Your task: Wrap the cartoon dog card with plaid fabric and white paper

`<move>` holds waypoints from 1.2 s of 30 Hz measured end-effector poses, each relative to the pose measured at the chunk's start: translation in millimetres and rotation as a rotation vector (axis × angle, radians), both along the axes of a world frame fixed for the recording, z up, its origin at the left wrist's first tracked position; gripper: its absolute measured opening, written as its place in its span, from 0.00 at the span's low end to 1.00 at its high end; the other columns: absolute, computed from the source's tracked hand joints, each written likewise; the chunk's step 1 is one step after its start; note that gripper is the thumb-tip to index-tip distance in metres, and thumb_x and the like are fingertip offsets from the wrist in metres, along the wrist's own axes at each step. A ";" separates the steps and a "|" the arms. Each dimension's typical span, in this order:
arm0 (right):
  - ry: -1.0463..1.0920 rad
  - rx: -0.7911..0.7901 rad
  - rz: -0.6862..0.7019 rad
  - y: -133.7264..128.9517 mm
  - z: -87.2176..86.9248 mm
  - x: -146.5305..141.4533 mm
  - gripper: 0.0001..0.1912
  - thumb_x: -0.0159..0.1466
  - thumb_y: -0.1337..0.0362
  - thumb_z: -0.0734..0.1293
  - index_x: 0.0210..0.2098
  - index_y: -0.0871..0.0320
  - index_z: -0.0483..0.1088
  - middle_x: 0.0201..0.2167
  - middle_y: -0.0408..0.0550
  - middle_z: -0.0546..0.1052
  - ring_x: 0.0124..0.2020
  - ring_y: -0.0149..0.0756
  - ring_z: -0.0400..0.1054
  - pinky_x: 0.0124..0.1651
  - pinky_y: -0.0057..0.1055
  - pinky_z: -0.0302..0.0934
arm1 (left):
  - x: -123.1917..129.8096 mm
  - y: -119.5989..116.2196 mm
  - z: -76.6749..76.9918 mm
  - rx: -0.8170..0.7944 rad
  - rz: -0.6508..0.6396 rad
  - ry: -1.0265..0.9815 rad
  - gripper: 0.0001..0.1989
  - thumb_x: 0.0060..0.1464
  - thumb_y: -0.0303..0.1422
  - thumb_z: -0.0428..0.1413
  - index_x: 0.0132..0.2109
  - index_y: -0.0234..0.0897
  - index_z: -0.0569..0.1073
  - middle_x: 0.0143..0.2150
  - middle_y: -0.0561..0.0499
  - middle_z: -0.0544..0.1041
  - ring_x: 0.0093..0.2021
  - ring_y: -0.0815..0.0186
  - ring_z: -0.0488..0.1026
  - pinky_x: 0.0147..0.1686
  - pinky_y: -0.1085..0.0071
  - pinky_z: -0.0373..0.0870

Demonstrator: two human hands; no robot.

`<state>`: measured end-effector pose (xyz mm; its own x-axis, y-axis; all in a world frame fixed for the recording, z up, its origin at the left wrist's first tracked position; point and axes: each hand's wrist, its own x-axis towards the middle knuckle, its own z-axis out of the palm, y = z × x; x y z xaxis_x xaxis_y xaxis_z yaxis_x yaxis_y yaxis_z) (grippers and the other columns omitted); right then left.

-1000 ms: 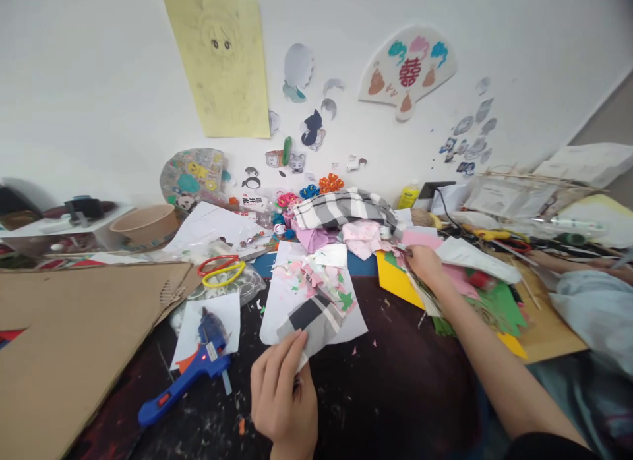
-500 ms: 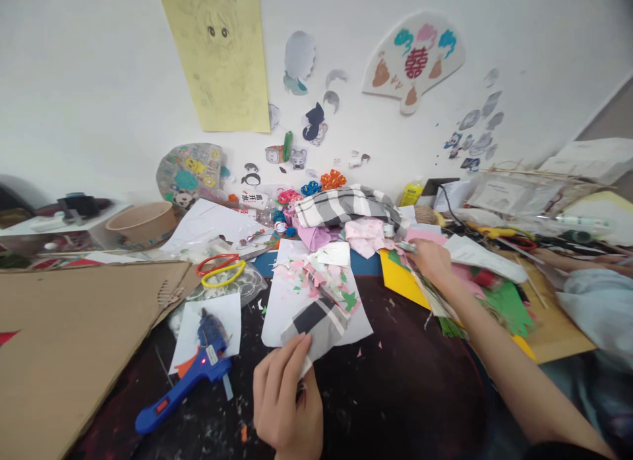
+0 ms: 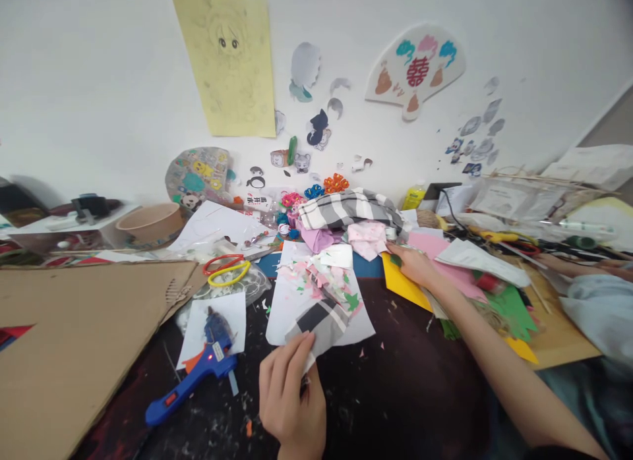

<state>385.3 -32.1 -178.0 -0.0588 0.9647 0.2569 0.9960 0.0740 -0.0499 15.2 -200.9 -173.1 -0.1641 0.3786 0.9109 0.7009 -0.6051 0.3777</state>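
My left hand, at the lower middle, pinches a strip of black, white and grey checked cloth between thumb and fingers. The cloth reaches over white paper strewn with pink, green and white scraps. My right hand is stretched out to the right, by the upper corner of a yellow sheet. Its fingers are drawn together, and what they hold, if anything, is hidden. Just behind it lie a pink patterned cloth and a larger black-and-white checked cloth.
A blue hot glue gun with a red light lies at left on a white sheet. Scissors with red and yellow handles lie behind it. Cardboard covers the left side. Another person's sleeve shows at far right.
My right hand has moved left and slightly toward me, from beside the pink cloth to the yellow sheet's corner. My left hand keeps its pinch on the cloth. The view has shifted slightly.
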 end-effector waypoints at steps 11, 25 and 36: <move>0.203 0.046 0.009 -9.1 5.2 3.0 0.31 0.55 0.79 0.60 0.55 0.57 0.75 0.59 0.53 0.75 0.60 0.47 0.69 0.64 0.41 0.58 | -2.3 0.3 -4.4 0.001 -0.016 0.007 0.16 0.53 0.14 0.59 0.46 0.34 0.79 0.40 0.46 0.82 0.41 0.63 0.76 0.43 0.66 0.71; 1.459 -0.314 0.328 -186.2 52.7 -149.6 0.26 0.63 0.49 0.70 0.57 0.51 0.73 0.55 0.53 0.77 0.52 0.45 0.74 0.59 0.44 0.65 | 4.5 -11.1 35.5 0.162 -0.101 0.155 0.20 0.57 0.15 0.52 0.48 0.38 0.80 0.41 0.47 0.84 0.41 0.63 0.75 0.42 0.66 0.70; 2.067 -0.074 0.229 -149.4 93.8 -210.3 0.08 0.59 0.60 0.76 0.36 0.54 0.79 0.31 0.44 0.80 0.34 0.32 0.74 0.41 0.26 0.67 | 8.1 17.0 89.2 0.194 -0.019 0.384 0.16 0.63 0.21 0.52 0.49 0.40 0.80 0.45 0.49 0.84 0.45 0.63 0.77 0.49 0.65 0.63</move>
